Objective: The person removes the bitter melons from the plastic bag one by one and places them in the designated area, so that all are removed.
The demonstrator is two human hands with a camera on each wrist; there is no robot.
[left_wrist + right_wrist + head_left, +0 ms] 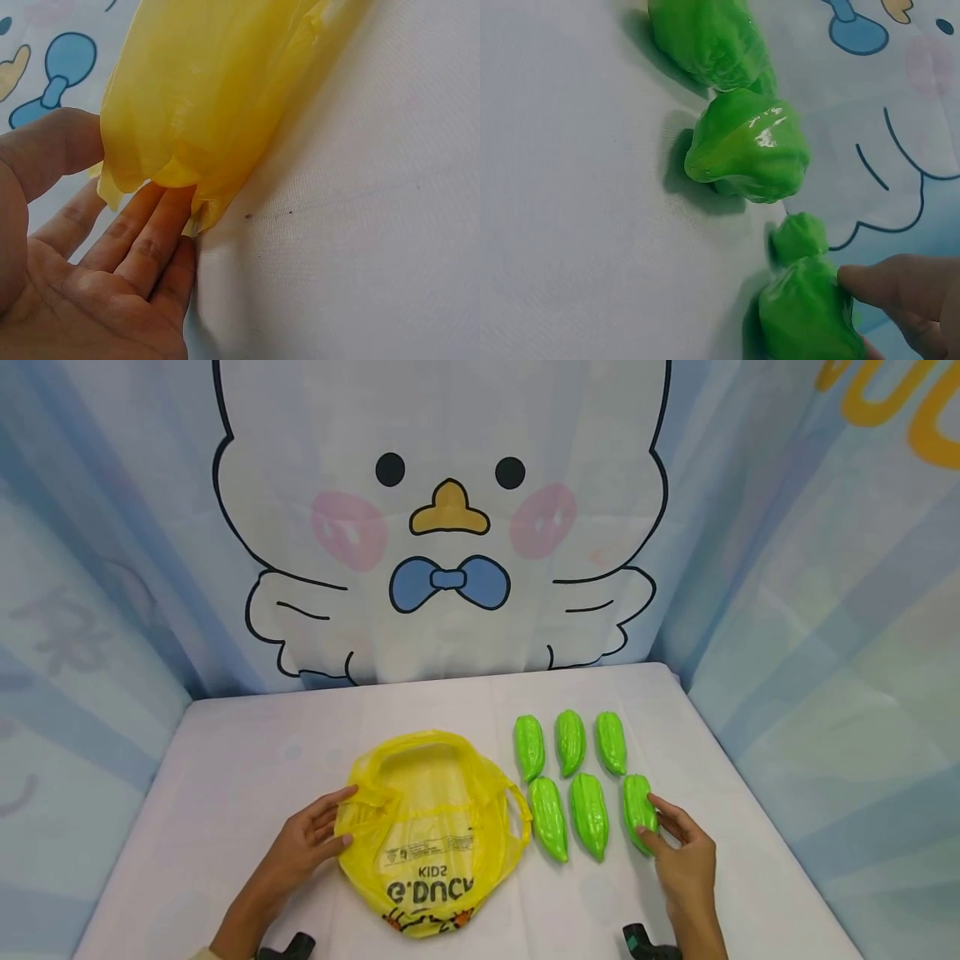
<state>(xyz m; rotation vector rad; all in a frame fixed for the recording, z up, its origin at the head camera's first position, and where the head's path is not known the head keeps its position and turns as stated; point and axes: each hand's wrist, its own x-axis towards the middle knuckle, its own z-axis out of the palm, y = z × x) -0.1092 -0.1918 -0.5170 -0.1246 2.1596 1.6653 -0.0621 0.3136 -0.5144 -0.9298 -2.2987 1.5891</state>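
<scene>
A yellow plastic bag [431, 818] with upside-down G.DUCK KIDS print lies on the table, its mouth toward the back. My left hand [318, 831] touches the bag's left edge. Its thumb [56, 142] is spread from the fairly straight fingers, which reach under the plastic in the left wrist view. To the right of the bag, several glossy, ribbed green gourds sit in two rows. My right hand [682, 852] holds the front-right gourd [638, 810] between thumb and fingers. In the right wrist view, the thumb [885, 285] presses that gourd's side [806, 315].
The front row also has a middle gourd [589, 817] and a left gourd [549, 818], close to the bag's right handle [522, 814]. Behind stand three more, such as the back-left gourd [529, 748]. A cartoon-printed curtain [450, 635] borders the white table [247, 760].
</scene>
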